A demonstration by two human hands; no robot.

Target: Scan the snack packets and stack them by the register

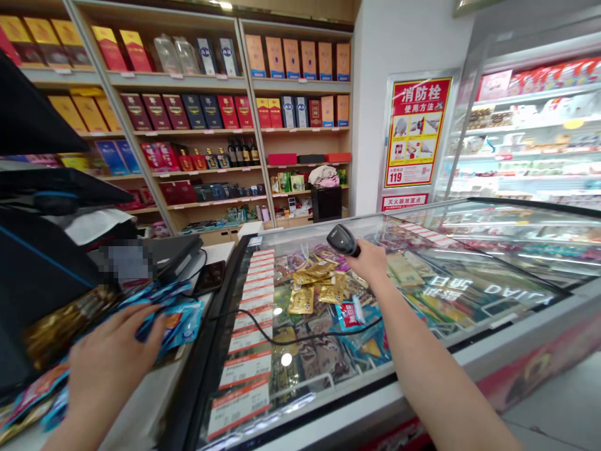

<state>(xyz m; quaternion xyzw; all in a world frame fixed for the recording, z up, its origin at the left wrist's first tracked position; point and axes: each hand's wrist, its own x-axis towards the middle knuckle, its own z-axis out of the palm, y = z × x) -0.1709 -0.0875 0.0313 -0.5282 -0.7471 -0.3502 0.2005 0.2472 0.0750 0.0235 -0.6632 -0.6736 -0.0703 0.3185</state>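
Left grip (111, 351), loosely spread, touches crinkled glossy packets (188, 322); right grip (370, 262) holds a smooth, rounded scanner (342, 240).

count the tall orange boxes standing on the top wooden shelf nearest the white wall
6: the orange boxes stand in one row along the top shelf, left to right. More could be hidden behind them.

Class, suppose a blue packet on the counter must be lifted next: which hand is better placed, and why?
Probably the left hand: it is at the blue packets, while the right hand holds the scanner over the freezer.
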